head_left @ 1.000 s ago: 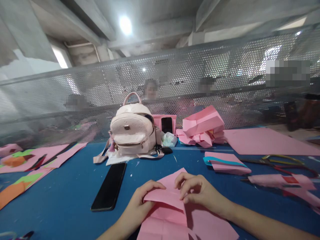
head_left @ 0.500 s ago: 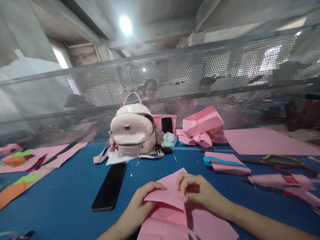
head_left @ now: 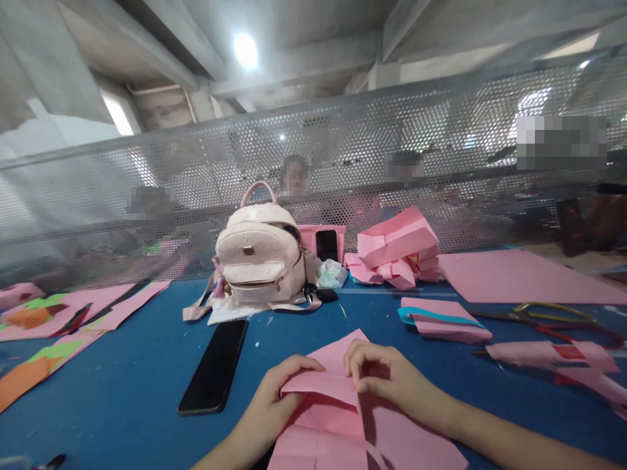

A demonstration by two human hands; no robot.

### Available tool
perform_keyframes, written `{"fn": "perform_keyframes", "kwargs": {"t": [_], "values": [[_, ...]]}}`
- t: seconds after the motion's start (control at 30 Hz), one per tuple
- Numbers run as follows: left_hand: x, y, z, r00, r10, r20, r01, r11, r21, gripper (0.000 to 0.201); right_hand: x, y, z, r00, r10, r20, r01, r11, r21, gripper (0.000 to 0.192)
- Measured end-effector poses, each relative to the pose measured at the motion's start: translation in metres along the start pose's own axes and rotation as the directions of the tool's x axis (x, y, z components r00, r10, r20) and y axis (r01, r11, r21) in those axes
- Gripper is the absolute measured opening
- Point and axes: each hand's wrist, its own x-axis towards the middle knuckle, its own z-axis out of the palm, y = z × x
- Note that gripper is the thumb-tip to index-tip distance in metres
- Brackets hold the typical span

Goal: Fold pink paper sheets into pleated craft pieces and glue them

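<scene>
On the blue table, both hands — left hand, right hand — pinch a light, floppy pink paper sheet at its folded edge

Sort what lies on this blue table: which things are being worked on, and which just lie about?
In use: creased pink paper sheet, pinched by left hand and right hand.

Lying about: black smartphone, pale pink backpack, yellow-handled scissors, folded pink paper pile.

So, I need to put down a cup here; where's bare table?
Bare blue table lies between the black phone and the paper scraps. Right of the folded pink sheet, scissors and pink pieces crowd it.
</scene>
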Motion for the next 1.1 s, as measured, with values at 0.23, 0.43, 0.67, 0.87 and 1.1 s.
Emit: {"fn": "perform_keyframes", "kwargs": {"t": [0.23,0.43,0.67,0.87,1.1], "values": [[0.0,-0.004,-0.001,0.996,0.056,-0.064,-0.055,0.998,0.016,0.032,0.001,0.001,0.001,0.999,0.0,-0.032,0.0,1.0,-0.013,0.023],[0.001,-0.003,-0.001,0.988,0.142,-0.053,-0.142,0.99,0.002,0.033,0.003,0.004,0.0,1.0,0.023,-0.018,-0.023,0.999,-0.022,0.028],[-0.003,0.008,0.0,0.982,0.179,0.067,-0.19,0.946,0.264,0.077,0.001,0.005,0.001,0.998,0.058,0.008,-0.058,0.997,-0.042,0.027],[-0.011,0.025,0.008,0.887,0.42,0.192,-0.427,0.587,0.688,0.063,0.0,0.004,0.006,0.993,0.107,0.055,-0.104,0.993,-0.053,0.03],[-0.02,0.03,0.029,0.613,0.662,0.431,-0.552,-0.031,0.833,0.023,-0.006,-0.008,0.014,0.995,0.069,0.066,-0.061,0.99,-0.124,0.022]]}}
